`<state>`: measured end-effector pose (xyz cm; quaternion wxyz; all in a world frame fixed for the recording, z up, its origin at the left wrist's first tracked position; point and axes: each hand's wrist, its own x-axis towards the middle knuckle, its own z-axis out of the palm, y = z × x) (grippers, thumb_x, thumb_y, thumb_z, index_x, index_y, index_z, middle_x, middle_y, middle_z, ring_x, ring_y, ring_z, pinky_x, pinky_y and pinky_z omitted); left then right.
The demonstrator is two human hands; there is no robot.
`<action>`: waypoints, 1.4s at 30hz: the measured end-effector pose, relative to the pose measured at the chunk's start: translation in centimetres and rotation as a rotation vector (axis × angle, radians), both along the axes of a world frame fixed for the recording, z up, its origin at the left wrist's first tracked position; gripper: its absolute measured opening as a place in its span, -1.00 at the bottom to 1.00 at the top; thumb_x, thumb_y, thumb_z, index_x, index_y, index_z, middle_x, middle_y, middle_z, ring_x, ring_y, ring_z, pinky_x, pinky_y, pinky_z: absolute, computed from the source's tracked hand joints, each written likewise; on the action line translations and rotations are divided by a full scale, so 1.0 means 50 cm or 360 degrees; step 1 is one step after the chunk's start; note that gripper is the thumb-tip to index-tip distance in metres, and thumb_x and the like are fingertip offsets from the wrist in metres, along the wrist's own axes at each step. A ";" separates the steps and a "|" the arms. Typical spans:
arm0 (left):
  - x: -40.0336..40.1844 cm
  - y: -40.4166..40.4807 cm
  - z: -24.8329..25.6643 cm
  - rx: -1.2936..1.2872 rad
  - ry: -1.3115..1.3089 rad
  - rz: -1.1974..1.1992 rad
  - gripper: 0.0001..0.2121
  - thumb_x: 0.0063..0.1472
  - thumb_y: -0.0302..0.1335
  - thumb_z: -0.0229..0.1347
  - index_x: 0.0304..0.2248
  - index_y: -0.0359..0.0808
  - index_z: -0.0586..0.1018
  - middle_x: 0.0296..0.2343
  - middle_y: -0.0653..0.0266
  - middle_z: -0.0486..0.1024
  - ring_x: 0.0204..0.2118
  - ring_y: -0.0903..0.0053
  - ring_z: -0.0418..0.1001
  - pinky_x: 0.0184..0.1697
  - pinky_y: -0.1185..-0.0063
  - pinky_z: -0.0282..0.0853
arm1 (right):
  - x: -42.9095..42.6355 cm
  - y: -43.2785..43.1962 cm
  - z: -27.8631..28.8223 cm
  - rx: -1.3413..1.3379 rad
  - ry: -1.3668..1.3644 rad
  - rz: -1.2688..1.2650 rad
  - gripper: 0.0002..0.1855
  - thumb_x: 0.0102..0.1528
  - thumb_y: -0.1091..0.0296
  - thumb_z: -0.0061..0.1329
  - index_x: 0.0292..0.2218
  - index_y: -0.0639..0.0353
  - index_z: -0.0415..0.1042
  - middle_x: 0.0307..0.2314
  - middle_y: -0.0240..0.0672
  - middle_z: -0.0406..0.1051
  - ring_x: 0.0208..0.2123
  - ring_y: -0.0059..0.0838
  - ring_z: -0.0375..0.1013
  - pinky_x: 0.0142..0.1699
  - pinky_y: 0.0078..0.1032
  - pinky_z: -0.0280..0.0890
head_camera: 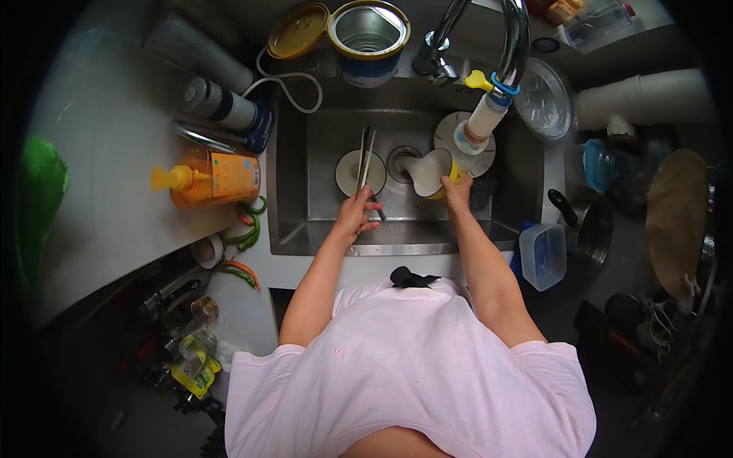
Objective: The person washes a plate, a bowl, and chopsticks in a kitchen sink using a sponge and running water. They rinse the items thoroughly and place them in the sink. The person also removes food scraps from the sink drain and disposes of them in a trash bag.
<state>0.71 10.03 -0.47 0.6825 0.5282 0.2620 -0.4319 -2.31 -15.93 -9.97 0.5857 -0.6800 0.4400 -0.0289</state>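
Note:
My left hand (356, 216) grips a bundle of chopsticks (364, 157), their long ends pointing away over a pale dark-rimmed bowl (350, 174) in the steel sink (338, 123). Tilted to the left in my right hand (457, 194) is a yellow bowl (452, 169). Whitish liquid (426, 172) spills from it toward the sink drain (401, 157). Something pale yellow, perhaps a scrubber (462, 173), shows by my right fingers; whether I hold it is unclear. A patterned plate (484, 157) lies behind the bowl, partly under the faucet's filter nozzle (478, 129).
A curved chrome faucet (515, 40) overhangs the sink. An open tin (368, 46) stands at the back edge. On the left are an orange soap pump bottle (212, 177) and green and red chili peppers (249, 235). A clear plastic container (543, 255) sits at the right front.

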 end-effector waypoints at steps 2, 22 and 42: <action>0.002 0.000 0.003 0.0022 0.0012 0.0000 -0.45 0.14 -0.02 -0.14 -0.09 -0.37 0.23 -0.37 0.14 0.37 -0.81 0.86 0.01 -0.58 0.73 0.40 | 0.006 -0.001 -0.003 -0.0165 -0.0045 0.0040 -0.15 -0.26 0.27 0.08 0.01 0.18 -0.08 -0.19 -0.09 0.19 -0.17 -0.22 0.27 -0.12 -0.40 0.21; -0.009 -0.010 0.008 0.0062 -0.0020 -0.0028 -0.58 0.13 -0.11 -0.05 -0.23 -0.32 0.31 -0.51 0.28 0.31 -0.81 0.85 0.01 -0.68 0.74 0.31 | 0.022 0.078 0.143 -0.1276 -0.0077 0.1048 -0.08 -0.33 0.34 0.16 0.05 0.03 -0.03 -0.16 -0.03 0.11 -0.11 -0.01 0.14 -0.06 -0.26 0.16; -0.002 -0.087 0.025 0.0220 -0.0128 -0.0471 -0.77 0.20 -0.27 -0.13 -0.30 -0.26 0.36 -0.68 0.51 0.23 -0.75 0.82 0.09 -0.70 0.75 0.17 | 0.058 -0.159 -0.036 0.0872 0.0082 -0.0769 -0.51 -0.06 0.53 -0.18 -0.05 0.26 0.07 -0.19 -0.03 0.20 -0.27 -0.03 0.33 -0.37 -0.10 0.39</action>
